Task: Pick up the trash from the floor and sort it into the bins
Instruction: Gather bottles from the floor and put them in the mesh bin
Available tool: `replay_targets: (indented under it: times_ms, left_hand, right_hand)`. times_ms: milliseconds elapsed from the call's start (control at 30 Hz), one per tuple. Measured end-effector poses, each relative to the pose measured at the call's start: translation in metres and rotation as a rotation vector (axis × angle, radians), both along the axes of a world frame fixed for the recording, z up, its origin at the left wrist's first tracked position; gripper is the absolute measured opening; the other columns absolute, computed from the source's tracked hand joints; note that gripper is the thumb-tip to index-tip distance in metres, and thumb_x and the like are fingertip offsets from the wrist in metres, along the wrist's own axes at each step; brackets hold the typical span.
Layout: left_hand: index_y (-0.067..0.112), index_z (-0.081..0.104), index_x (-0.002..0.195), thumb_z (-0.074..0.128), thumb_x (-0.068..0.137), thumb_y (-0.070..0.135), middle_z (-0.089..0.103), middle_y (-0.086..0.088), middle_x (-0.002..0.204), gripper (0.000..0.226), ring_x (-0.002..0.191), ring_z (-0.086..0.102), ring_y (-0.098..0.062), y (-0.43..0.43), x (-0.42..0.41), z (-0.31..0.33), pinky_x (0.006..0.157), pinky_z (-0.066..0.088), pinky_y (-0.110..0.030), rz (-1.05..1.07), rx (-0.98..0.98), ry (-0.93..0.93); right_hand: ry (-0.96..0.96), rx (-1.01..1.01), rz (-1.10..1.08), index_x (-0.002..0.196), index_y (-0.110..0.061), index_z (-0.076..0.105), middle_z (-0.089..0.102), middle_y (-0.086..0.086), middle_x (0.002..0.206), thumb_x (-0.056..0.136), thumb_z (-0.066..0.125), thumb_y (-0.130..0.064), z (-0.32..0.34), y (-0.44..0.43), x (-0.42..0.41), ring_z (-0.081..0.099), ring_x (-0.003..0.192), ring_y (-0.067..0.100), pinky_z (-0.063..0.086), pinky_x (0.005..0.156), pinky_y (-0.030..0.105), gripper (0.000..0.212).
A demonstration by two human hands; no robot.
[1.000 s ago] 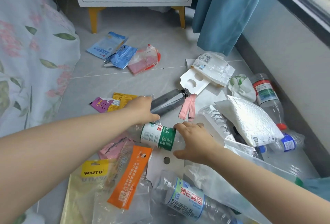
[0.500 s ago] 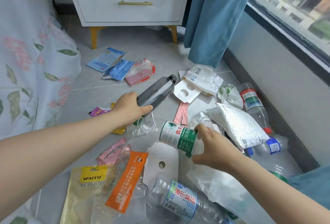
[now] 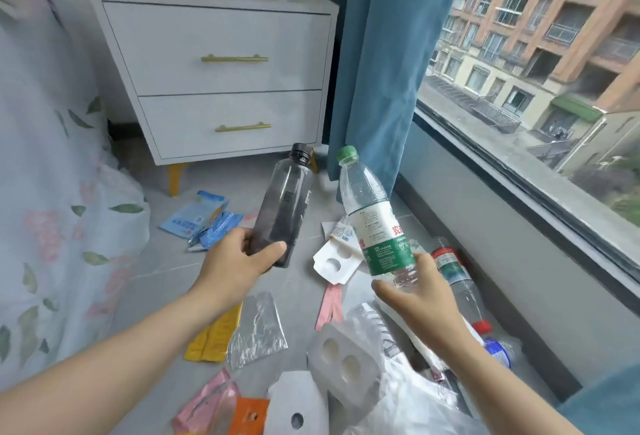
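Head: left hand point(image 3: 235, 266) grips dark bottle point(image 3: 287, 199), right hand point(image 3: 424, 297) clear bottle point(image 3: 372, 216); both empty.

Free: a bare strip of floor point(image 3: 162, 282) between the bedspread point(image 3: 45, 192) and the packaging litter point(image 3: 258, 327), closed at its far end by blue packets point(image 3: 204, 223) before the nightstand point(image 3: 221, 81); also a narrow gap between the dark bottle point(image 3: 284, 206) in my left hand point(image 3: 235, 264) and the clear bottle point(image 3: 374, 223) in my right hand point(image 3: 422, 299). Blocked: curtain point(image 3: 374, 53) ahead, window wall point(image 3: 519, 244) at right with more bottles point(image 3: 457, 278) lying along its foot, and litter covering the tiles under my right arm.
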State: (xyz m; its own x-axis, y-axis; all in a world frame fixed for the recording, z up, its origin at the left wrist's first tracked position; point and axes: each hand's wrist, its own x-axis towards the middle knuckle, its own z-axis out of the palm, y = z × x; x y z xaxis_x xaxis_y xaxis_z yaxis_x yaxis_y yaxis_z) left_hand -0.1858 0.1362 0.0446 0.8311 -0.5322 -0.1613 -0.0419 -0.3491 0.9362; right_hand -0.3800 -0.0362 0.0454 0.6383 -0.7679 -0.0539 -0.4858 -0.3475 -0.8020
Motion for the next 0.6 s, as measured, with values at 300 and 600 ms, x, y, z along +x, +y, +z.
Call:
replay_targets:
  times_ms: [300, 600]
  left_hand:
    - [0.025, 0.065, 0.094, 0.069, 0.047, 0.057, 0.074, 0.004, 0.090, 0.057, 0.087, 0.070, -0.021, -0.052, 0.031, 0.099, 0.084, 0.054, -0.044, -0.009, -0.165, -0.058]
    - [0.024, 0.068, 0.087, 0.071, 0.051, 0.047, 0.074, 0.007, 0.087, 0.043, 0.080, 0.068, -0.010, -0.066, 0.049, 0.300, 0.073, 0.054, -0.022, -0.025, -0.210, -0.033]
  right_hand:
    - [-0.290, 0.050, -0.053, 0.101, -0.032, 0.052, 0.067, -0.012, 0.089, 0.077, 0.076, -0.025, 0.105, -0.042, 0.061, 0.061, 0.078, -0.005, 0.044, 0.068, 0.020, 0.035]
    - [-0.383, 0.103, -0.064, 0.106, -0.031, 0.054, 0.069, -0.014, 0.089, 0.076, 0.078, -0.024, 0.298, -0.050, 0.102, 0.065, 0.077, -0.003, 0.046, 0.065, 0.015, 0.039]
